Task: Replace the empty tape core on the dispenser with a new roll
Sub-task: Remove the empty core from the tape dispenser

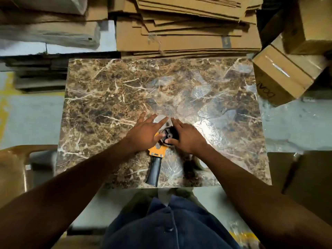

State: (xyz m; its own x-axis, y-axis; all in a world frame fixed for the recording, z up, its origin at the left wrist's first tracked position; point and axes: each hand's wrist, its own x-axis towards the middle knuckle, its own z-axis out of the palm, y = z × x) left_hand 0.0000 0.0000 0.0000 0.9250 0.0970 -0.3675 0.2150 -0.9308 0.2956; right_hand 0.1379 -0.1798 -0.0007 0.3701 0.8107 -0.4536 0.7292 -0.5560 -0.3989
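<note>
Both hands over tape dispenser

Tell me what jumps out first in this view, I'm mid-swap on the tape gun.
The yellow tape dispenser with a black handle lies at the near middle of the brown marble-patterned tabletop. Both hands meet over its black round hub: the left hand spread on one side, the right hand on the other. Behind the table, a tall stack of flattened brown cardboard sheets fills the top of the view.

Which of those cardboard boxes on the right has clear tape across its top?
The lower box, tilted beside the marble table's far right corner; the upper box shows none.
</note>
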